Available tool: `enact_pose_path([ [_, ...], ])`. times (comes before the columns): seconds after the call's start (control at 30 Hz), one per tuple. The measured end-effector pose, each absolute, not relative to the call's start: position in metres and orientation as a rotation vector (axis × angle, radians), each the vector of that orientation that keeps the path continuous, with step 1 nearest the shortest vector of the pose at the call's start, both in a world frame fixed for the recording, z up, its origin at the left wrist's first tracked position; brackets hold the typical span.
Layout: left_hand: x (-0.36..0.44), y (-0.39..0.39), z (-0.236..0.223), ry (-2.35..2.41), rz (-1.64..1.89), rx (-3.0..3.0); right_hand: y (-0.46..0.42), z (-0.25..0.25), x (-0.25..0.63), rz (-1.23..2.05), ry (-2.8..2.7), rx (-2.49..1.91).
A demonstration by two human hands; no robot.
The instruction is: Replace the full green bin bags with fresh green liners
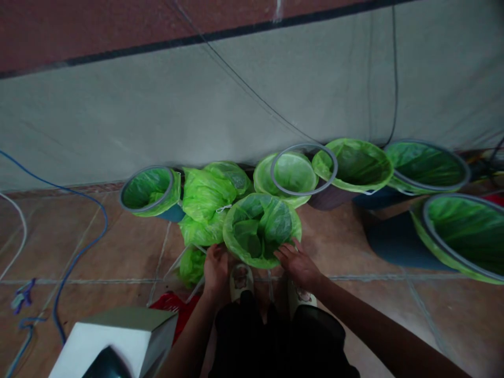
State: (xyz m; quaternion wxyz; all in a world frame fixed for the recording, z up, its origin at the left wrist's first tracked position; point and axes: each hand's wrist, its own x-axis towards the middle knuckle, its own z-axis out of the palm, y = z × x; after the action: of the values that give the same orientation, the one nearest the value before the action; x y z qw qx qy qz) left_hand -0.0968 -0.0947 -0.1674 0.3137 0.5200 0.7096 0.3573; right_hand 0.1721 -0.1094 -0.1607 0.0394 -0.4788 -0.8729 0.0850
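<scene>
In front of my feet stands a bin lined with a pale green plastic bin liner [262,228], its mouth facing up and the bag folded outward around the rim. At its near right edge, my right hand [298,265] has its fingers bent over the liner. My left hand [216,270] is beside the near left edge with curled fingers; what they hold, if anything, is hidden. Just beyond that hand lies a heap of crumpled green bags [208,197]. Behind the lined bin, a loose grey ring [333,176] rests partly over another green-lined bin [291,176].
More lined bins stand along the wall: one at left [145,191], a dark one [356,165], and two with grey rings [427,165] at right. A white box [114,336] is at lower left, beside red material [177,307]. A blue hose [79,257] crosses the tiled floor.
</scene>
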Motion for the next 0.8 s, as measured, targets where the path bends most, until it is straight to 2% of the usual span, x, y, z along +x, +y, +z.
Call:
enact_pose_path([
  [0.07, -0.096, -0.097, -0.153, 1.904, 0.95, 1.517, -0.118, -0.156, 0.179, 0.226, -2.576, -1.442],
  [0.13, -0.086, -0.097, -0.138, 1.734, 0.861, 1.835, -0.122, -0.153, 0.19, 0.241, -2.427, -1.496],
  [0.27, -0.056, -0.09, -0.123, 1.156, 0.363, 2.371, -0.106, -0.155, 0.212, 0.422, -1.784, -1.809],
  [0.4, -0.039, -0.08, -0.133, 0.973, -0.05, 2.528, -0.075, -0.168, 0.214, 0.767, -1.156, -1.995],
  [0.5, -0.046, -0.079, -0.145, 0.912, -0.124, 2.55, -0.069, -0.174, 0.2, 0.985, -1.074, -1.894],
  [0.67, -0.083, -0.1, -0.162, 0.786, -0.134, 2.573, -0.111, -0.171, 0.184, 1.052, -1.115, -1.941],
  [0.8, -0.098, -0.114, -0.156, 0.741, -0.114, 2.58, -0.132, -0.169, 0.197, 1.104, -1.069, -1.93],
])
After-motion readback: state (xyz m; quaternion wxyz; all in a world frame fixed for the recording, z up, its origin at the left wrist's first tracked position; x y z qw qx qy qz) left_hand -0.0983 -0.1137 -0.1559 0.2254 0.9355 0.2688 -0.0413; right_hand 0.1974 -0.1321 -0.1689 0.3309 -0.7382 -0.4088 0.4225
